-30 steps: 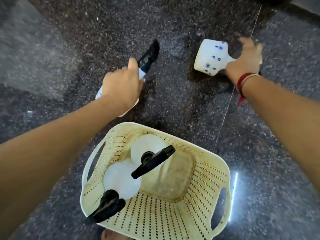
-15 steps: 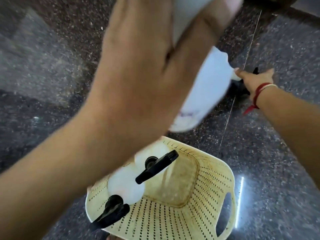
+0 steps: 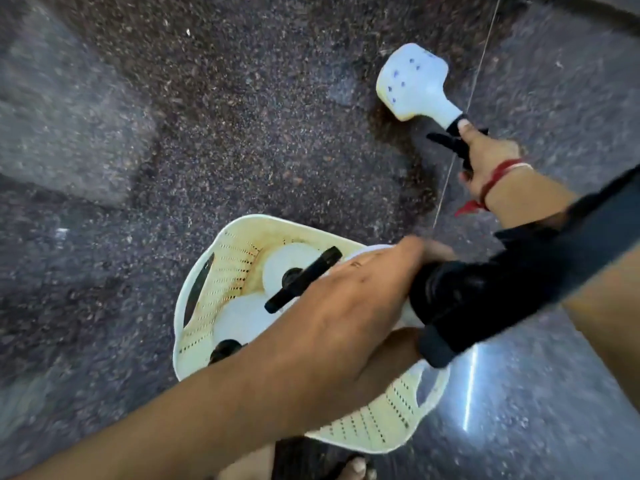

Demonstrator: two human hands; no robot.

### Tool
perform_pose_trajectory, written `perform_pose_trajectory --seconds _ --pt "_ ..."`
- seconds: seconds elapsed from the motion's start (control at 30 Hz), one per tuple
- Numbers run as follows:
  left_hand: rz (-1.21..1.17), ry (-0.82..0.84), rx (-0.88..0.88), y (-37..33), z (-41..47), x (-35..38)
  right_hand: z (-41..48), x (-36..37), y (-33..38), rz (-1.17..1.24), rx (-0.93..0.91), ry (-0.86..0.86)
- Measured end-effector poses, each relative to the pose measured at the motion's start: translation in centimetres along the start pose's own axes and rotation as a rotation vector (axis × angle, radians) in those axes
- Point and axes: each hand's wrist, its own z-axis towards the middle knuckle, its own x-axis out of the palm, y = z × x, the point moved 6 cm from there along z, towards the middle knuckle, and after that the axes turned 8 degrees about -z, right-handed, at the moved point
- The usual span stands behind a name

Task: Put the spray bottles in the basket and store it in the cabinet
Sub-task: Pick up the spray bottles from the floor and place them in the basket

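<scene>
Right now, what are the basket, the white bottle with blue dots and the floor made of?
The basket looks like cream plastic: thin moulded walls with rows of punched holes, and brownish stains. The white bottle with blue dots, held by the right hand, seems matte moulded plastic, with a black plastic sprayer. The floor looks like polished speckled stone, probably granite, since it reflects light.

Head view, steeply down, close.

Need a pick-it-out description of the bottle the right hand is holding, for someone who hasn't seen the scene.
Start at the cream perforated basket on the dark speckled floor, then look up and right. There the right hand, with a red thread at the wrist, grips the black trigger of a white spray bottle. Unlike the plain white bottles in the basket, its body has small blue marks.
</scene>
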Motion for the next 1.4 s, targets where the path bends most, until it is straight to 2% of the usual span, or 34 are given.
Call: perform_pose_trajectory --seconds 0.03,0.07,0.13,0.2,0.33,0.47,0.67,1.07,1.2,1.4 --pt "0.086 0.046 0.046 -1.3 0.9 0.4 -0.1 0.1 0.0 0.079 -0.027 -0.002" --pt "-0.011 0.023 -0.062 -1.0 0.4 0.3 -0.6 0.3 0.6 0.172 -0.054 0.007" --pt "-0.019 -0.065 -0.066 -1.2 0.7 -0.7 -1.9 0.3 0.9 0.286 -0.079 -0.038" --pt "-0.055 -0.046 -0.131 -0.5 -0.1 0.2 -3.4 -0.1 1.4 0.318 -0.117 -0.081" --pt "-0.055 -0.102 -0.149 -0.4 -0.3 0.2 -6.2 -1.4 1.8 0.122 -0.217 -0.169" --pt "-0.055 -0.029 -0.204 -1.1 -1.3 1.7 -10.2 -4.4 0.4 -0.067 -0.331 -0.207" --pt "0.070 0.076 -0.323 -0.1 -3.4 3.4 -15.4 -9.0 -1.9 -0.156 -0.403 -0.192" --pt "0.197 -0.012 -0.537 4.6 -6.7 3.7 -25.5 -15.2 -2.3 -0.206 -0.582 -0.093" --pt "0.237 0.032 -0.596 5.7 -7.6 3.8 -28.1 -15.5 -2.2 -0.247 -0.623 -0.035" --pt "0.302 0.037 -0.614 7.0 -10.0 3.6 -29.7 -13.2 -3.6 -0.299 -0.572 0.039"
